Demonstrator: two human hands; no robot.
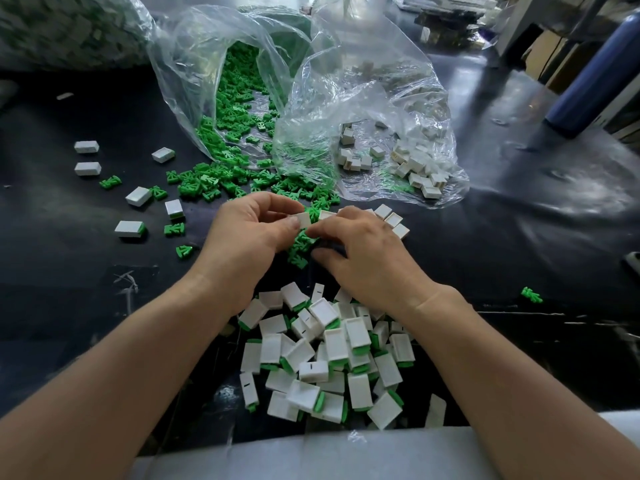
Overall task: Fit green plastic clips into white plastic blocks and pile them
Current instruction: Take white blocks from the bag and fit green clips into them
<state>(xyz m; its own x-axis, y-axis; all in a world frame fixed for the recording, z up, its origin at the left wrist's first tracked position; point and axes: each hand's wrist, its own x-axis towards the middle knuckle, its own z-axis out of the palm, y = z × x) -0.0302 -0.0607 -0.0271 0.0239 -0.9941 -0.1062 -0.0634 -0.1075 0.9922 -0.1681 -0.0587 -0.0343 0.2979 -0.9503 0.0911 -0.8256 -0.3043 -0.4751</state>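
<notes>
Your left hand (pixel 249 233) pinches a white block (pixel 304 219) at centre — your right hand (pixel 363 258) curls in from three o'clock over loose green clips (pixel 299 249), grip hidden — finished pile (pixel 337 344) at six o'clock.

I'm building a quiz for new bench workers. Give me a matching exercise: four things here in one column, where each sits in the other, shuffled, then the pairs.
1. finished pile
2. green clip bag
3. white block bag
4. blue cylinder

A. far right, at the back
B. beyond the hands, left
C. nearest the person
D. beyond the hands, right

Pairs: 1-C, 2-B, 3-D, 4-A
</notes>
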